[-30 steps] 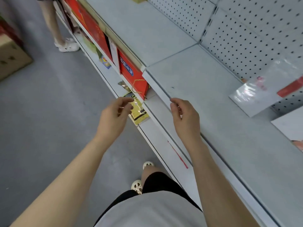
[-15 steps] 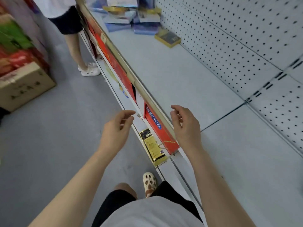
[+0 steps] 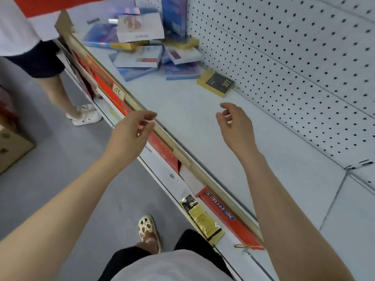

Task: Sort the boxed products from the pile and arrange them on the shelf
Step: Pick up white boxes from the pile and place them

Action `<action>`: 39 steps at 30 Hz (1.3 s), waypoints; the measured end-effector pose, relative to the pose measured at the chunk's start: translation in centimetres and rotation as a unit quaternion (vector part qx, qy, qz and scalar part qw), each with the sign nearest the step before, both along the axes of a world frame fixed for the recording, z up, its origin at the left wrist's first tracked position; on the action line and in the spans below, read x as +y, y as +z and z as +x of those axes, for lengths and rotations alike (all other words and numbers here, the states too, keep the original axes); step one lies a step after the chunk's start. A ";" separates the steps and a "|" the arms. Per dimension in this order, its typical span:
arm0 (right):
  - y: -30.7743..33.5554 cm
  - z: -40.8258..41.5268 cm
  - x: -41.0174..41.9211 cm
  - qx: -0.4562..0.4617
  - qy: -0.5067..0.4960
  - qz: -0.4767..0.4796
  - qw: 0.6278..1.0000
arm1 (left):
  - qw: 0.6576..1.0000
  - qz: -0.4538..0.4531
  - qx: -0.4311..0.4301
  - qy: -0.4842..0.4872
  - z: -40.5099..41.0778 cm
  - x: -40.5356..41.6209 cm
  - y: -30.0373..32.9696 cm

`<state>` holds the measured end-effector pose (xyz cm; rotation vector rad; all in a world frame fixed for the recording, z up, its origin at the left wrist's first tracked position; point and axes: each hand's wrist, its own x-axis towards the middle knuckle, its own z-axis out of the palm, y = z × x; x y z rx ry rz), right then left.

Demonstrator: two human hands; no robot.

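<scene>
Hands are both empty right now, so this looks like the reach-in part of the job, before anything gets picked. The left hand (image 3: 132,132) hovers over the tan front edge strip (image 3: 142,110) of the pale grey metal shelf (image 3: 203,122), fingers loosely curled with thumb and forefinger close together but nothing between them as far as I can see. The right hand (image 3: 235,126) is out over the bare shelf surface, fingers relaxed and slightly bent, holding nothing either. The stuff to sort, a messy pile of flat blue, purple and white boxes (image 3: 146,49) with a couple of gold ones mixed in, sits at the far end of the shelf, up against the white pegboard back wall (image 3: 294,57), well apart from both hands. A single flat gold-and-black box (image 3: 216,83) lies on its own just this side of the pile, close to the pegboard, and it's the nearest one to the right hand. My guess is the next move is to push the right hand further in and grab that loner or the edge of the pile, then line boxes up on the open shelf space nearer in. Another person in dark shorts (image 3: 34,59) stands far left, beside the shelf end, so maybe some elbow awareness is needed.
</scene>
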<state>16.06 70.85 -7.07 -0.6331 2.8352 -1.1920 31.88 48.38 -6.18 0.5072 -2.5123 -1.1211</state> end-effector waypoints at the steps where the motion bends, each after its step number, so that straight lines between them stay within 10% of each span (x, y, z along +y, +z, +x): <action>1: 0.1 -0.9 -1.5 -0.002 -0.014 0.002 1.000 | 1.000 -0.014 -0.003 -0.014 -1.0 -2.2 0.3; 19: -1.9 -19.5 -22.9 -0.154 -0.181 -0.058 0.970 | 0.949 -0.277 -0.038 -0.147 -23.9 -24.4 1.4; 30: -3.5 -21.4 -26.1 -0.242 -0.323 -0.279 0.871 | 0.900 -0.384 -0.125 -0.162 -32.6 -31.1 -1.3; 39: -4.6 -10.5 -25.3 -0.242 -0.469 -0.367 0.766 | 0.844 -0.432 -0.010 -0.317 -28.8 -28.5 -1.7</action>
